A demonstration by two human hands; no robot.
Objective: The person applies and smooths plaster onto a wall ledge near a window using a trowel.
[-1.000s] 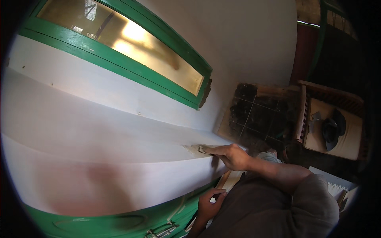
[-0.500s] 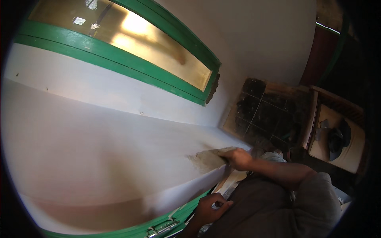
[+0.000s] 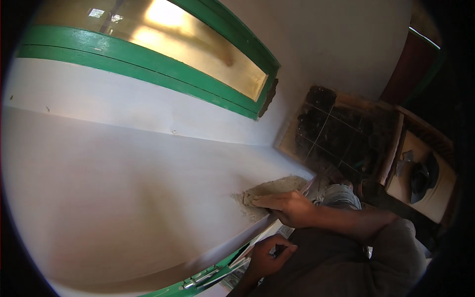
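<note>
My right hand [image 3: 289, 207] reaches over the end of a pale ledge [image 3: 198, 168]. Its fingers lie pressed down on a small grey-beige lump [image 3: 249, 199], perhaps a sponge; its exact kind is unclear. Under and around it spreads a rough patch of damp-looking grey filler [image 3: 282, 185], at the ledge's right end near the edge. Close to my body, my left hand [image 3: 269, 253] is loosely curled, thumb toward the fingers, and no held thing shows in the gap. It is nearest to a green frame with a metal latch [image 3: 200, 278] below the ledge.
Above the ledge runs a green-framed window [image 3: 148, 64], with broken plaster [image 3: 268, 99] at its lower right corner. Dark floor tiles [image 3: 329, 131] lie beyond the ledge's end. At right, a wooden chair [image 3: 393, 143] carries a dark cap [image 3: 424, 178] on its tan seat.
My right hand has slid left and slightly down across the patch, and the lump at its fingertips now shows. My left hand has shifted slightly right. The view has tilted a little.
</note>
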